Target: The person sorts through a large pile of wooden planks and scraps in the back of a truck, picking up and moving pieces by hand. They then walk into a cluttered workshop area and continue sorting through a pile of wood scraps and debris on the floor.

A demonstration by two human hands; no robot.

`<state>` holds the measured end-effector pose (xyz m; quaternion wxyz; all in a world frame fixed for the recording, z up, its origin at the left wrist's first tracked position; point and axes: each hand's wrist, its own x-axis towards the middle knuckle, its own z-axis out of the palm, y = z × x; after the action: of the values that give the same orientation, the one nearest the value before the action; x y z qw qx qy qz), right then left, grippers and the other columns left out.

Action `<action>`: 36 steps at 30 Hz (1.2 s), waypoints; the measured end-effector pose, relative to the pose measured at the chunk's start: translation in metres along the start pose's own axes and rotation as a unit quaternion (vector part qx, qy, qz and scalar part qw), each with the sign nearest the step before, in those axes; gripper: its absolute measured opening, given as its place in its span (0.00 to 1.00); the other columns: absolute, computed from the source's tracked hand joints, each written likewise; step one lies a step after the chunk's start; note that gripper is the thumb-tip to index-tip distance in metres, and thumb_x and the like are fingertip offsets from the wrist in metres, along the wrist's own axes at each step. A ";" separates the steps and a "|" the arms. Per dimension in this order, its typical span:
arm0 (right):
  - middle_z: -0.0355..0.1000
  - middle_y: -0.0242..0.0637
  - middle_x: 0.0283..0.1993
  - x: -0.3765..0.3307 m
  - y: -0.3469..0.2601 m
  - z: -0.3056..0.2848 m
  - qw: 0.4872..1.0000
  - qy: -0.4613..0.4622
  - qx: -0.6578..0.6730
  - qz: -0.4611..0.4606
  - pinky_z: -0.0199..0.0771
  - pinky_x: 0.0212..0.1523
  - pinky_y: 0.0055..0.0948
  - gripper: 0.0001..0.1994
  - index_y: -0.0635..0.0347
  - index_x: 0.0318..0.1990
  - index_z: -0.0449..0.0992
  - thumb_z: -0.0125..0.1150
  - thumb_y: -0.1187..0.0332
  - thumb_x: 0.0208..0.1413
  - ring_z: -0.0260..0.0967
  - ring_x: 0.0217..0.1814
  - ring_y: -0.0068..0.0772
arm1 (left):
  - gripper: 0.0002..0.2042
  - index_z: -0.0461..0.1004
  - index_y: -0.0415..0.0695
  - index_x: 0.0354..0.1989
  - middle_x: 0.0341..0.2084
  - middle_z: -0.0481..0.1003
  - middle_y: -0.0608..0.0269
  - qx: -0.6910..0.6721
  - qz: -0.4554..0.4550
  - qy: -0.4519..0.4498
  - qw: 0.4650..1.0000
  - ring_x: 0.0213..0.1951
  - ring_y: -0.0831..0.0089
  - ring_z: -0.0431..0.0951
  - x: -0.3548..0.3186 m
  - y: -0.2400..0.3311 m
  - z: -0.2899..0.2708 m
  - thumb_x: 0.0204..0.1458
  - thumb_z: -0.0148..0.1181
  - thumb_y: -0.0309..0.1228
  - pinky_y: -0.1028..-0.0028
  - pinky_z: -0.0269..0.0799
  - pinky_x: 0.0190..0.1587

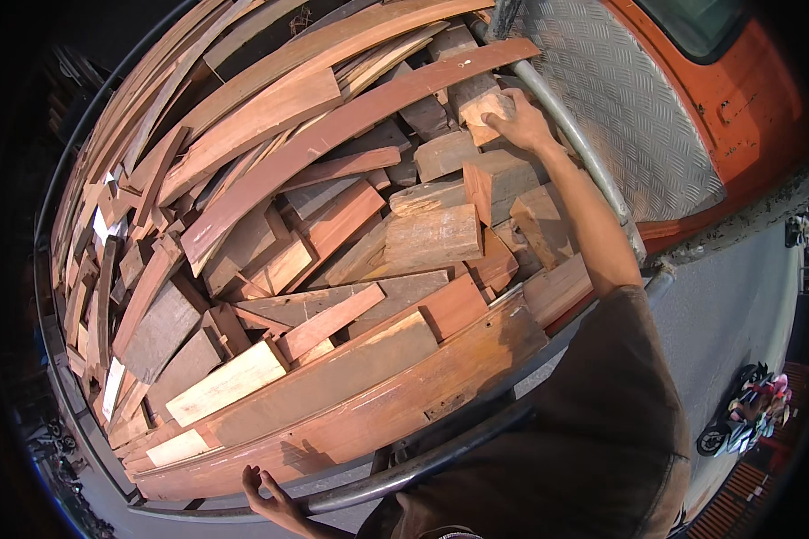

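Note:
My right hand (523, 124) reaches to the far right of a heap of scrap wood. Its fingers are closed over a short, pale wood block (478, 115), which partly hides behind them. Close to that hand lie a grey-brown wood block (447, 156) and the end of a long reddish-brown plank (368, 108). At the near edge, my left hand (268, 499) is held with its fingers apart and nothing in them. It is beside a long varnished board (360, 413) that runs along the front of the heap, and its shadow falls on the wood.
Several offcuts and planks fill the truck bed. A metal rail (571, 117) borders the heap at right, and a curved metal bar (422, 472) runs along the near side. Beyond are a diamond-plate panel (602, 99), an orange cab (755, 108) and a parked motorbike (737, 418).

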<state>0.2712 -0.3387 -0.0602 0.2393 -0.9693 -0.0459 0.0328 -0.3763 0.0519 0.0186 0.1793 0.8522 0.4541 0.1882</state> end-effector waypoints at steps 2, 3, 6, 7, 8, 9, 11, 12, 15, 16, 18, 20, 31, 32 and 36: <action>0.67 0.55 0.59 -0.013 -0.019 -0.007 0.998 0.016 0.044 -0.032 0.61 0.63 0.45 0.38 0.56 0.63 0.61 0.65 0.46 0.48 0.63 0.63 0.58 | 0.17 0.72 0.33 0.51 0.37 0.78 0.49 0.000 -0.009 0.003 1.000 0.37 0.61 0.76 0.000 0.008 -0.002 0.58 0.57 0.34 0.65 0.71 0.44; 0.67 0.56 0.59 -0.018 -0.033 -0.009 0.995 0.039 0.067 -0.056 0.61 0.63 0.46 0.38 0.56 0.63 0.60 0.65 0.46 0.48 0.63 0.63 0.58 | 0.17 0.72 0.33 0.51 0.37 0.78 0.49 -0.001 -0.010 0.004 1.000 0.37 0.61 0.76 0.000 0.010 -0.004 0.58 0.57 0.33 0.65 0.71 0.44; 0.65 0.58 0.58 -0.023 -0.065 -0.004 0.977 0.128 0.123 -0.118 0.60 0.63 0.48 0.38 0.58 0.63 0.60 0.65 0.48 0.49 0.61 0.63 0.59 | 0.17 0.72 0.33 0.51 0.37 0.78 0.49 -0.008 -0.020 0.005 1.000 0.37 0.62 0.76 -0.002 0.006 -0.005 0.58 0.57 0.33 0.65 0.71 0.45; 0.65 0.59 0.58 -0.022 -0.072 0.006 0.968 0.167 0.130 -0.138 0.60 0.63 0.48 0.38 0.58 0.63 0.59 0.66 0.48 0.50 0.61 0.63 0.59 | 0.17 0.72 0.33 0.51 0.37 0.78 0.49 -0.013 -0.034 0.001 0.999 0.38 0.62 0.77 -0.003 0.006 -0.007 0.58 0.57 0.33 0.65 0.71 0.45; 0.65 0.59 0.58 -0.020 -0.076 0.015 0.956 0.208 0.136 -0.155 0.59 0.62 0.49 0.37 0.59 0.63 0.59 0.66 0.49 0.50 0.60 0.63 0.59 | 0.18 0.72 0.33 0.51 0.37 0.78 0.49 -0.015 -0.032 0.001 0.999 0.38 0.62 0.77 -0.002 0.007 -0.007 0.58 0.57 0.34 0.65 0.71 0.45; 0.64 0.63 0.57 -0.016 -0.075 0.031 0.949 0.269 0.041 -0.161 0.63 0.60 0.50 0.39 0.61 0.62 0.58 0.67 0.48 0.48 0.62 0.62 0.59 | 0.18 0.72 0.33 0.51 0.37 0.78 0.49 -0.018 -0.029 0.000 0.999 0.38 0.62 0.77 -0.001 0.007 -0.007 0.58 0.57 0.34 0.65 0.71 0.45; 0.62 0.66 0.58 -0.016 -0.067 0.048 0.987 0.148 -0.028 -0.050 0.62 0.60 0.50 0.40 0.62 0.62 0.58 0.68 0.48 0.47 0.61 0.62 0.61 | 0.18 0.72 0.33 0.51 0.37 0.78 0.49 -0.019 -0.022 0.005 1.000 0.39 0.62 0.77 -0.004 0.003 -0.007 0.58 0.57 0.34 0.65 0.71 0.46; 0.61 0.68 0.58 -0.013 -0.066 0.053 0.994 0.087 -0.060 0.004 0.62 0.61 0.50 0.40 0.62 0.61 0.58 0.69 0.48 0.47 0.61 0.63 0.62 | 0.18 0.72 0.33 0.51 0.37 0.78 0.49 -0.018 -0.018 0.014 1.000 0.39 0.62 0.77 -0.007 -0.001 -0.006 0.58 0.57 0.33 0.65 0.71 0.46; 0.61 0.69 0.58 -0.007 -0.048 0.046 0.997 0.042 -0.062 0.010 0.62 0.61 0.48 0.43 0.73 0.58 0.57 0.70 0.48 0.45 0.60 0.63 0.64 | 0.18 0.72 0.33 0.51 0.37 0.78 0.49 -0.030 -0.031 0.022 0.999 0.38 0.61 0.77 -0.008 0.002 -0.005 0.57 0.58 0.33 0.64 0.71 0.45; 0.62 0.69 0.58 -0.006 -0.042 0.043 0.996 0.034 -0.081 -0.001 0.62 0.61 0.48 0.44 0.75 0.58 0.57 0.70 0.48 0.45 0.61 0.62 0.63 | 0.18 0.72 0.34 0.51 0.38 0.78 0.49 -0.036 -0.039 0.019 0.998 0.38 0.61 0.77 -0.008 0.005 -0.006 0.57 0.58 0.33 0.64 0.71 0.45; 0.65 0.67 0.57 0.004 -0.016 0.047 0.994 0.071 -0.061 -0.058 0.65 0.60 0.44 0.43 0.78 0.57 0.58 0.70 0.49 0.45 0.64 0.61 0.61 | 0.18 0.73 0.34 0.50 0.38 0.78 0.49 -0.021 -0.017 0.032 0.999 0.38 0.60 0.77 -0.001 0.007 -0.006 0.56 0.59 0.33 0.63 0.71 0.45; 0.68 0.66 0.54 0.013 -0.008 0.043 0.998 0.034 0.034 -0.052 0.66 0.59 0.43 0.45 0.79 0.59 0.57 0.70 0.49 0.45 0.66 0.60 0.61 | 0.17 0.73 0.34 0.49 0.38 0.78 0.50 -0.031 0.018 0.033 0.999 0.38 0.60 0.77 0.002 0.018 -0.004 0.54 0.61 0.33 0.63 0.71 0.45; 0.68 0.58 0.55 0.018 -0.021 0.035 0.916 -0.073 0.376 0.123 0.80 0.38 0.25 0.42 0.79 0.63 0.57 0.71 0.58 0.48 0.76 0.46 0.35 | 0.35 0.64 0.45 0.59 0.59 0.61 0.51 -0.016 0.514 -0.094 0.853 0.58 0.50 0.64 0.205 0.364 0.221 0.42 0.71 0.39 0.55 0.63 0.59; 0.67 0.57 0.56 0.018 -0.023 0.039 0.891 -0.054 0.434 0.120 0.81 0.39 0.25 0.42 0.78 0.63 0.57 0.71 0.59 0.48 0.76 0.46 0.34 | 0.36 0.63 0.45 0.60 0.59 0.60 0.50 0.022 0.528 -0.044 0.848 0.58 0.50 0.63 0.226 0.369 0.256 0.41 0.72 0.39 0.53 0.63 0.60; 0.64 0.55 0.59 0.024 -0.021 0.042 0.875 -0.030 0.465 0.129 0.81 0.48 0.32 0.41 0.75 0.64 0.56 0.70 0.59 0.50 0.70 0.57 0.41 | 0.33 0.66 0.43 0.57 0.60 0.59 0.48 0.117 0.483 -0.059 0.866 0.60 0.49 0.62 0.253 0.379 0.310 0.41 0.72 0.38 0.51 0.66 0.56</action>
<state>0.2897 -0.2981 -0.0886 0.6546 -0.7422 0.0932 0.1096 0.1722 0.0249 -0.0294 -0.0085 0.9891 -0.0073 0.1467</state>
